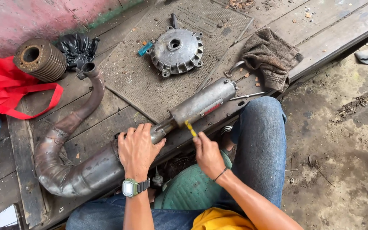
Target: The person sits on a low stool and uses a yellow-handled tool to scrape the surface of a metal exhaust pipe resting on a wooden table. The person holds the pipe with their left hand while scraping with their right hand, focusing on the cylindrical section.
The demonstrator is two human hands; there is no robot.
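Observation:
A long curved metal exhaust pipe [71,170] lies across the wooden boards, ending in a silver silencer [203,102]. My left hand [138,149], with a green wristwatch, presses down on the pipe near its narrow joint. My right hand [207,154] holds a small yellow-handled tool [190,128] whose tip touches the joint between pipe and silencer. My jeans-clad knee [258,132] rises just right of the hands.
A round finned metal hub [176,50] rests on a ribbed mat [139,81]. A rusty finned cylinder [41,58], black bag, red bag [5,87], brown rag [271,57], a phone [8,218] and a green stool [190,189] surround me. Dirt floor lies right.

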